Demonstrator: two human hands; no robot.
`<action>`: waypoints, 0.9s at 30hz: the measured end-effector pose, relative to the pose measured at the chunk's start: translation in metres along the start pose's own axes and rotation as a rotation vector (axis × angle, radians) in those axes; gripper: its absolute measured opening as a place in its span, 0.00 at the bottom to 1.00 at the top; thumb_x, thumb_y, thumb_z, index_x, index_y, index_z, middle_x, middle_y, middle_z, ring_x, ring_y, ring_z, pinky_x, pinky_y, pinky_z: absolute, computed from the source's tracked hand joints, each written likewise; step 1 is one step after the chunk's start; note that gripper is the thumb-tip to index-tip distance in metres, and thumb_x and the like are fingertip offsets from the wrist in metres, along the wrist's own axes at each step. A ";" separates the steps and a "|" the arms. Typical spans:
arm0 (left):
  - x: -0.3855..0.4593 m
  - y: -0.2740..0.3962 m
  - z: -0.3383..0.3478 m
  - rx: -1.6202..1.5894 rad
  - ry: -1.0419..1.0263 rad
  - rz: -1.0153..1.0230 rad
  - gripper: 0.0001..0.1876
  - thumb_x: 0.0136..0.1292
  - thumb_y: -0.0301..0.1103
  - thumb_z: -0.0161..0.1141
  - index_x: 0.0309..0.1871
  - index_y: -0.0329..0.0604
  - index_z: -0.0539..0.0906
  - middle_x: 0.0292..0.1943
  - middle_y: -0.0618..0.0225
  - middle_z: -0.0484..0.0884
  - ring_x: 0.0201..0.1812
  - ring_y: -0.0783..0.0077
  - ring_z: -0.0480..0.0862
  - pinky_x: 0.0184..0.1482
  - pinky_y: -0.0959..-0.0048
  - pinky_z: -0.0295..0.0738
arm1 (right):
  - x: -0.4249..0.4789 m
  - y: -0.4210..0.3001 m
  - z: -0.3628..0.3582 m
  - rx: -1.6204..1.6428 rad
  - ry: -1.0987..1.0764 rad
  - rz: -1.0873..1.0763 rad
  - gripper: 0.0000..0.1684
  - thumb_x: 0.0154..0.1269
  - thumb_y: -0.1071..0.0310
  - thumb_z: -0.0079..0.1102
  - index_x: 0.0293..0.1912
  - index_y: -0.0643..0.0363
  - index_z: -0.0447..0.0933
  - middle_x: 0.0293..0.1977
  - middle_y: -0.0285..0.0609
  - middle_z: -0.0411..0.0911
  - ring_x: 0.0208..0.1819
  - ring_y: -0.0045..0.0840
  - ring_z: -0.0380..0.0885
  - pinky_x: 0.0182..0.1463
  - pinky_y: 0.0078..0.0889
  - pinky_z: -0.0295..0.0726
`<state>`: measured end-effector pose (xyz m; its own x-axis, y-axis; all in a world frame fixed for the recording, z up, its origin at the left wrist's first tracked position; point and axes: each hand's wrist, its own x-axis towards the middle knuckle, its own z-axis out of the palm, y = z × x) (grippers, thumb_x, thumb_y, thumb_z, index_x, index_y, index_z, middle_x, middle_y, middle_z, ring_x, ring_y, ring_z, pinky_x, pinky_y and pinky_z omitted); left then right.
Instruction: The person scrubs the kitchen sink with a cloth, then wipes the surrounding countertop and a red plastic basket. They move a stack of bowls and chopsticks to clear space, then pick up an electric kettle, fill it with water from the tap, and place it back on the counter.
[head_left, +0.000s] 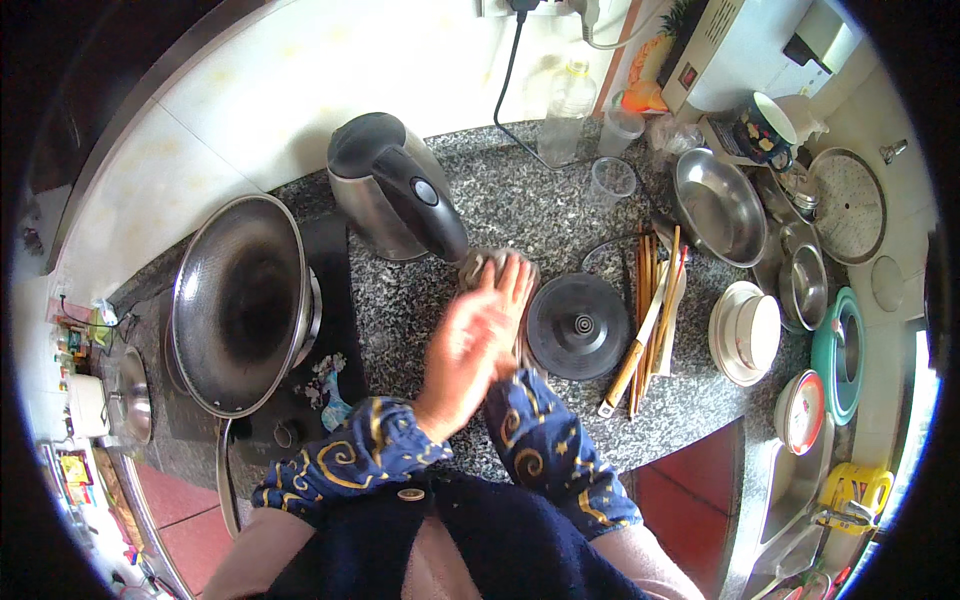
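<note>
My left hand, blurred, crosses over my right hand, most of which it hides. Extended fingers lie over a crumpled grey cloth on the speckled granite countertop; whose they are is unclear in the overlap. Just right of the hands sits a round black kettle base. Beyond the hands stands a steel electric kettle with a black lid and handle. Wooden chopsticks and a wooden-handled knife lie right of the base.
A wok rests on the black cooktop at left, its handle towards me. A plastic bottle and clear cups stand by the wall. Steel bowls, stacked white bowls and a teal basin line the right side.
</note>
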<state>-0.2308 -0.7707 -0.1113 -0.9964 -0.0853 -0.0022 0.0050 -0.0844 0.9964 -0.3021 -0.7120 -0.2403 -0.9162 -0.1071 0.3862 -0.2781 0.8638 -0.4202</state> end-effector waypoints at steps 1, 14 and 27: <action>0.008 -0.001 -0.011 -0.016 0.119 0.021 0.20 0.72 0.29 0.53 0.64 0.42 0.67 0.45 0.68 0.78 0.33 0.83 0.76 0.32 0.83 0.74 | 0.025 -0.009 -0.016 -0.106 -0.083 0.141 0.30 0.67 0.62 0.49 0.66 0.61 0.65 0.71 0.60 0.54 0.74 0.55 0.48 0.77 0.55 0.45; 0.081 -0.045 -0.014 0.244 0.315 0.284 0.24 0.68 0.30 0.61 0.63 0.33 0.67 0.52 0.56 0.76 0.52 0.65 0.76 0.56 0.67 0.71 | 0.161 0.058 0.041 0.107 0.093 0.048 0.20 0.62 0.73 0.49 0.52 0.54 0.81 0.65 0.50 0.67 0.70 0.49 0.58 0.73 0.47 0.55; 0.002 -0.030 -0.045 0.112 0.404 0.166 0.23 0.69 0.25 0.59 0.63 0.42 0.64 0.42 0.73 0.74 0.40 0.84 0.74 0.42 0.83 0.73 | 0.039 0.001 -0.003 0.159 -0.201 -0.049 0.27 0.57 0.80 0.51 0.58 0.58 0.76 0.68 0.53 0.62 0.72 0.50 0.54 0.74 0.46 0.55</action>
<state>-0.2295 -0.8129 -0.1454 -0.8697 -0.4709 0.1479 0.1307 0.0694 0.9890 -0.3372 -0.7144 -0.2234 -0.9349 -0.2567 0.2450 -0.3512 0.7685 -0.5349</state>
